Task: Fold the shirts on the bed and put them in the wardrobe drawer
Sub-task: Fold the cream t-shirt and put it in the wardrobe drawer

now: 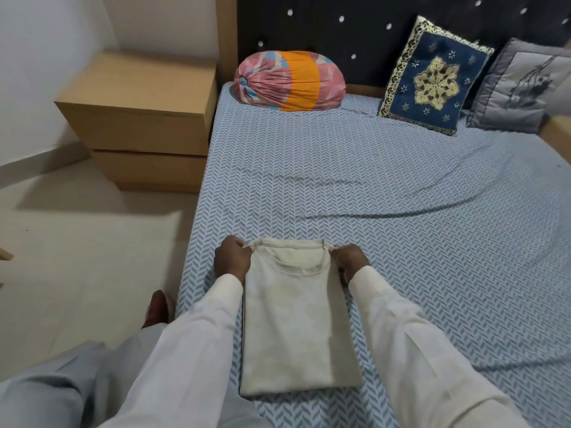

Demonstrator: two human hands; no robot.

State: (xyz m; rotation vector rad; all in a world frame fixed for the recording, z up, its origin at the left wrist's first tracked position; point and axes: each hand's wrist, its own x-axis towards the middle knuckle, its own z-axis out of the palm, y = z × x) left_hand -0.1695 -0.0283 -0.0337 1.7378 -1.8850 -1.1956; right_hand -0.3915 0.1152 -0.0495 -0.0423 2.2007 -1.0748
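We hold 1 shirt (296,322) by its shoulders, with its sides folded in.

It lies flat on the bed (401,217) near the left edge, hem toward us. Our left hand (232,259) and right hand (350,261) each pinch a collar-end corner, fingers (239,242) curled on the cloth. We judge the next move is to bring that end down to the hem with the edges square, then lift the shirt for the drawer, which we cannot see. A bolster (289,80) and 2 cushions (435,77) sit at the bed's far end.

Shirt (296,329) on near part of bed (401,242); bolster (289,80) against headboard (355,41) behind, cabinet (139,112) left.
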